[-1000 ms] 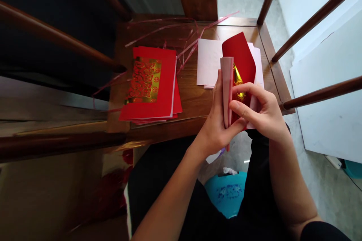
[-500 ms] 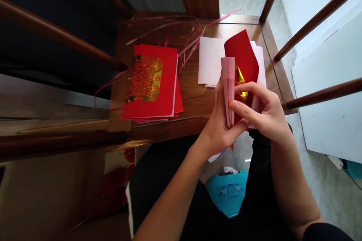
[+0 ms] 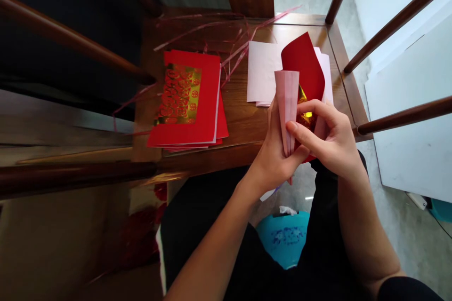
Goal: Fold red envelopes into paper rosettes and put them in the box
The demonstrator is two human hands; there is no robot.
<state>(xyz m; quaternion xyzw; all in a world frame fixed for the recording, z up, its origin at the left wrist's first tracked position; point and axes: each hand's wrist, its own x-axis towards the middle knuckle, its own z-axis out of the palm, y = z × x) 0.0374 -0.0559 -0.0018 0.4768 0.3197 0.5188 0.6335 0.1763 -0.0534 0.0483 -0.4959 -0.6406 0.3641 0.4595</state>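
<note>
My left hand is wrapped round a bundle of folded red paper envelopes, held upright with their pale pink edges facing me. At the bundle's right side, my right hand has its thumb against the edges and its fingers closed on a red envelope with gold print. That envelope's upper part bends away from the bundle. A pile of red envelopes with gold lettering lies on the wooden surface to the left. Behind my hands are pale sheets, partly hidden by the bundle.
Loose pink plastic strings trail over the back of the wooden surface. Round brown wooden rails rise on both sides. A turquoise bin stands on the floor between my knees.
The bundle has turned a little, so its pale edges show wider. Both hands keep their hold in nearly the same place. The view has shifted slightly.
</note>
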